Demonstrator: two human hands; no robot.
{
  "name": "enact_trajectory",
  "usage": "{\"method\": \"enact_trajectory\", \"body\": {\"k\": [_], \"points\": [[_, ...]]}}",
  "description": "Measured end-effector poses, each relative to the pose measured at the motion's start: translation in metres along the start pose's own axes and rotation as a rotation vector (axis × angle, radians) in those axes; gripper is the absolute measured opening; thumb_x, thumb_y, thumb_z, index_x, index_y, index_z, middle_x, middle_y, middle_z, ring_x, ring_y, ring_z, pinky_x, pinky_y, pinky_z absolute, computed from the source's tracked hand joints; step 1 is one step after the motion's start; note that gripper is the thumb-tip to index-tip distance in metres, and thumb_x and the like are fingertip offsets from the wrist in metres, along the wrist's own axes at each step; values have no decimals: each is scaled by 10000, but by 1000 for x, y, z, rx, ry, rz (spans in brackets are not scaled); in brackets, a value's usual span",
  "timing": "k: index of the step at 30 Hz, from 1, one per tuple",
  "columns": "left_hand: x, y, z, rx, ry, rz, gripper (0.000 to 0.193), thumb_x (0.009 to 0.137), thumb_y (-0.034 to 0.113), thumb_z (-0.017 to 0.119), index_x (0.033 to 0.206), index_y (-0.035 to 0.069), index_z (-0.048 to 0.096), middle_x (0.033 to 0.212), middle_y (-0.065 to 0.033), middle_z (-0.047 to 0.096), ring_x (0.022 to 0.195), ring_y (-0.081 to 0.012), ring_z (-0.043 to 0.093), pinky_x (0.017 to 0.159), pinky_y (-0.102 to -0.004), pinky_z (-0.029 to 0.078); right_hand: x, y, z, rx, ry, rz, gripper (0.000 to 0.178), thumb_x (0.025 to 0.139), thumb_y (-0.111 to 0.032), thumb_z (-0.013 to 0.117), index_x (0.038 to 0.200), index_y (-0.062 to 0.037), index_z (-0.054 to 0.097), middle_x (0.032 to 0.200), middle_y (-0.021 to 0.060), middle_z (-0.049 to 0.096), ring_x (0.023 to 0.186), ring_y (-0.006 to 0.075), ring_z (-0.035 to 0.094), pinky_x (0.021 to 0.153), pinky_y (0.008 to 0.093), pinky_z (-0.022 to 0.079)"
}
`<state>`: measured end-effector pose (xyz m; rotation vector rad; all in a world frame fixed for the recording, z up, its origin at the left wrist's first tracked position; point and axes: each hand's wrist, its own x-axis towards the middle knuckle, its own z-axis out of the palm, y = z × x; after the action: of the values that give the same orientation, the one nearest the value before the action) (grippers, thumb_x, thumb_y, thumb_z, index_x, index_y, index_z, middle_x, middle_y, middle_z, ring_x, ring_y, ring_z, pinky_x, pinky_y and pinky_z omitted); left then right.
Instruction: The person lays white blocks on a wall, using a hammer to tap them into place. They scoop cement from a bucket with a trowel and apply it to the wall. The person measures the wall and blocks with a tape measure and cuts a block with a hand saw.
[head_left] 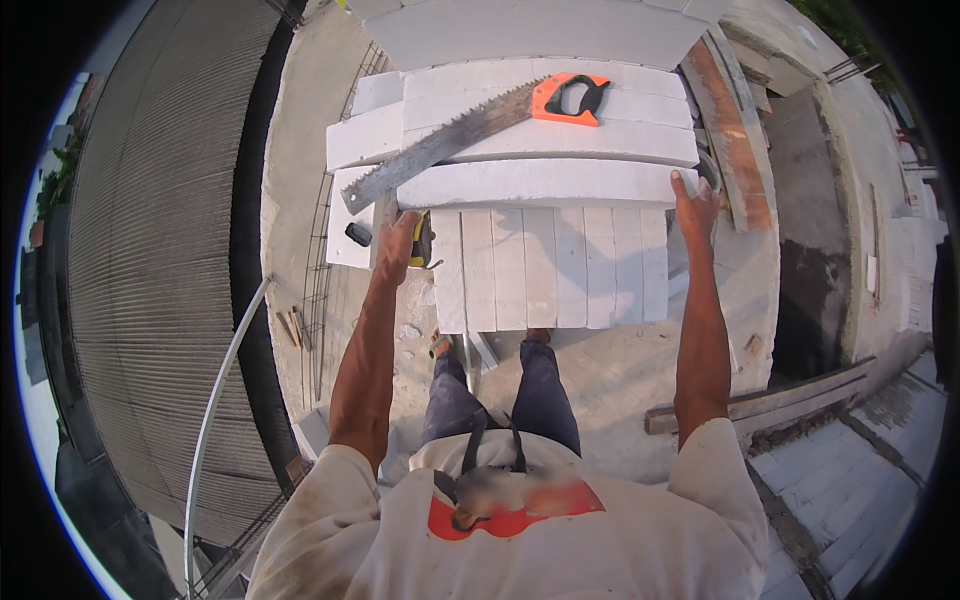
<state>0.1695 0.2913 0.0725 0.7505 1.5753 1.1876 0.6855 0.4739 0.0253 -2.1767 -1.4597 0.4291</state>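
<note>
A long white lightweight concrete block lies crosswise in front of me. My right hand grips its right end, thumb on top, the other fingers mostly hidden. My left hand is closed at its left front corner, with the fingertips out of sight. Beside that hand sits a yellow and black tape measure. A handsaw with an orange and black handle rests on the blocks behind, its toothed blade slanting down to the left. Farther left lies a small black object.
Several upright white blocks stand side by side nearest me. More blocks are stacked behind. Steel rebar runs along the left, beside a corrugated roof. Planks lean at right; a timber lies near an opening.
</note>
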Motion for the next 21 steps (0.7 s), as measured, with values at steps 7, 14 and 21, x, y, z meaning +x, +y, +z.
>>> {"method": "enact_trajectory", "body": {"k": [7,14,21], "points": [[-49,-18,12,-66,68,-115,310,970,259,571,1137,-2,594,838,-124,686,684,-209,703,612,-337,582,-29,22,-29,426,-122,192,997,915,-660,732,1531,81,475,1511,318,509,1430,427,491,1185,499,398],[-79,-67,10,-288,149,-433,433,1023,344,498,1171,-33,651,924,-195,749,703,-240,717,646,-357,606,-83,81,1,649,34,400,858,930,-590,776,1377,99,528,1293,219,625,1187,320,609,1044,448,479],[-90,-111,-7,-353,141,-580,399,1016,344,532,1170,0,662,936,-186,749,727,-253,730,649,-375,615,-108,109,27,679,127,513,719,945,-555,785,1237,72,588,1168,163,629,1070,274,598,965,425,489]]}}
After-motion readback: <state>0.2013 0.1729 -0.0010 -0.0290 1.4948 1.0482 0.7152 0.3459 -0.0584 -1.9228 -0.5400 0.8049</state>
